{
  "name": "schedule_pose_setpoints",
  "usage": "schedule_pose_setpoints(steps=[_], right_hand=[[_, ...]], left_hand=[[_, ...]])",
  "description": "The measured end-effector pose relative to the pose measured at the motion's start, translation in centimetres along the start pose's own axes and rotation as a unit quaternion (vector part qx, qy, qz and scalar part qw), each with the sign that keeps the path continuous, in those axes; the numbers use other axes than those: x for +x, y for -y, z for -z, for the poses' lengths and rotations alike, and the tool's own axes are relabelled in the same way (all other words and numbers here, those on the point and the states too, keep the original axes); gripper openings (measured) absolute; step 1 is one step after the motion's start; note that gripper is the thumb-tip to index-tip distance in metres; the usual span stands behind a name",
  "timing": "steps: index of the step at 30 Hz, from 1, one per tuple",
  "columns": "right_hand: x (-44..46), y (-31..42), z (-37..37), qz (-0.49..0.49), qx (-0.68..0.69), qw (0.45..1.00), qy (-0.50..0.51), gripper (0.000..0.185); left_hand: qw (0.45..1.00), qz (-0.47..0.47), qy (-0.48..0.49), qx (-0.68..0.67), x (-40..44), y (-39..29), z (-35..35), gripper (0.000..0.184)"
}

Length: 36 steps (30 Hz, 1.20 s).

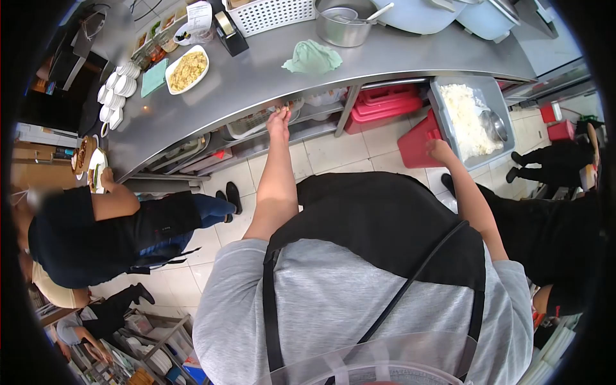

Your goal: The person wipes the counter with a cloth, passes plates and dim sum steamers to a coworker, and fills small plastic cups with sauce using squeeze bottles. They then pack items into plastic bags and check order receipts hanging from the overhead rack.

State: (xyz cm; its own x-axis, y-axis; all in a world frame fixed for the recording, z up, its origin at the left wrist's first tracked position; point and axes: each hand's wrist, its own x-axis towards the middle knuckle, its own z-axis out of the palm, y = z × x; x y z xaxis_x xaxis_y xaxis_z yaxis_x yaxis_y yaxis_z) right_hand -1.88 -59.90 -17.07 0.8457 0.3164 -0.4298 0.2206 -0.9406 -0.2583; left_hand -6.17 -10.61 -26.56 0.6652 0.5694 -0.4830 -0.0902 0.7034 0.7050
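Note:
My left hand (280, 122) reaches out to the front edge of the steel counter (244, 99), just over the under-shelf. Its fingers are bent together, and whatever is in them is too small to make out. Low on my right, my right hand (440, 151) is curled at the side of a red plastic bin (414, 142). Right beside that bin is a grey tub (484, 160) of white cooked rice (463, 119), with a metal bowl or scoop (493, 125) lying in it. Below the left hand, a wire basket (247, 126) sits on the shelf.
On the counter are a green cloth (312, 58), a metal pot (345, 32), a white basket (273, 16), a dish of yellow food (188, 70) and stacked white cups (119, 90). Another red bin (385, 106) stands underneath. Co-workers stand left (115, 224) and right (545, 231).

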Motion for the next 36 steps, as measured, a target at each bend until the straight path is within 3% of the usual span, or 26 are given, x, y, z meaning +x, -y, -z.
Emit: schedule_pose_setpoints(steps=[4,9,11,13,14,15,16,17,18,20,21,22,23,24,26,29,31,36], right_hand=[[1.0,1.5,0.3,0.033,0.028,0.999,-0.011,0.03],[1.0,3.7,0.9,0.076,0.038,0.996,-0.032,0.026],[2.5,3.0,-0.1,0.149,-0.088,0.984,-0.041,0.018],[3.7,0.8,-1.9,0.179,-0.131,0.973,-0.065,0.015],[2.5,1.9,-1.2,0.176,-0.105,0.977,-0.062,0.013],[3.3,0.5,-2.3,0.202,-0.126,0.968,-0.083,0.014],[3.4,0.4,-2.6,0.208,-0.073,0.971,-0.092,0.016],[3.6,0.0,-2.9,0.193,-0.058,0.975,-0.088,0.015],[3.8,-0.5,-3.3,0.136,-0.069,0.988,-0.04,0.018],[3.8,-1.2,-3.6,0.148,-0.041,0.988,-0.013,0.026],[2.9,0.0,-2.9,0.131,-0.038,0.991,-0.004,0.025],[2.1,1.4,-2.3,0.098,-0.042,0.994,0.014,0.024],[1.8,2.8,-1.6,0.063,-0.044,0.997,0.032,0.024],[2.2,2.9,-1.7,0.089,-0.031,0.995,0.029,0.022],[3.1,2.7,-2.5,0.127,-0.019,0.991,0.029,0.021],[5.3,4.5,-3.7,0.175,-0.039,0.984,-0.015,0.02],[7.0,6.2,-4.4,0.231,0.051,0.972,0.007,0.023],[9.1,14.7,-4.5,0.242,0.028,0.965,0.092,0.034]], left_hand=[[0.999,-0.042,-0.005,-0.01,-0.7,-0.3,-0.3,0.023],[0.999,-0.015,-0.02,-0.04,-0.2,-0.7,-0.3,0.021],[0.998,-0.006,-0.013,-0.057,0.9,-0.2,0.4,0.02],[0.993,0.002,0.046,-0.104,1.5,-0.4,0.9,0.015],[0.999,0.016,0.011,-0.05,1.2,-0.8,0.7,0.014],[0.995,-0.007,0.058,-0.082,2.5,0.5,2.5,0.015],[0.999,-0.019,0.004,-0.042,0.1,-1.1,1.0,0.016],[0.998,-0.054,0.04,-0.004,0.8,-0.5,1.9,0.015],[1.0,-0.006,0.027,-0.002,2.0,0.0,2.3,0.011],[0.997,0.029,-0.06,-0.042,-1.4,-1.0,0.7,0.01],[0.999,0.023,-0.042,-0.024,0.6,1.8,2.6,0.01],[0.997,0.052,-0.059,0.015,0.0,2.2,3.1,0.01],[0.967,0.054,-0.017,0.249,-0.6,2.1,3.8,0.01],[0.88,0.055,0.02,0.471,-1.4,1.8,4.6,0.01],[0.954,0.049,0.031,0.295,-5.4,1.4,5.5,0.011],[0.935,0.055,0.046,0.348,-10.0,-0.5,7.2,0.009],[0.941,0.077,0.039,0.328,-13.0,-2.6,8.4,0.009],[0.951,0.094,-0.003,0.295,-17.5,-7.2,11.0,0.02]])
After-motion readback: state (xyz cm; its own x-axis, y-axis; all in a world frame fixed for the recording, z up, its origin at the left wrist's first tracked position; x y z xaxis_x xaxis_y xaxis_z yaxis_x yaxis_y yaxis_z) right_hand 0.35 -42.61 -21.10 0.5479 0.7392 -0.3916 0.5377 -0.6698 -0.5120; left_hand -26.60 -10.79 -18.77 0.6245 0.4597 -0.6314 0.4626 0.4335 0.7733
